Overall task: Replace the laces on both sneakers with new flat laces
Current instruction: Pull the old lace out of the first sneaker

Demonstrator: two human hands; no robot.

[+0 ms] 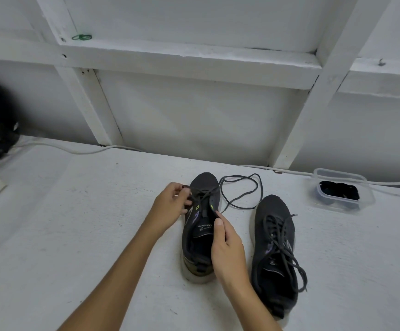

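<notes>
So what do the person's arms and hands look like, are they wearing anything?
Both arms are bare as far as the picture shows: no sleeves in view. The left hand and right hand wear no gloves, and no rings, watch or bracelets show. The fingers have short, plain nails.

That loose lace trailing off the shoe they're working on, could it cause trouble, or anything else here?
Possibly. The loose lace loops across the surface right up to the second sneaker, so pulling it could snag there. The left hand pinches the lace at the near sneaker while the right hand steadies it; a hard tug might tip the shoe. The new laces sit far off in the container.
</notes>
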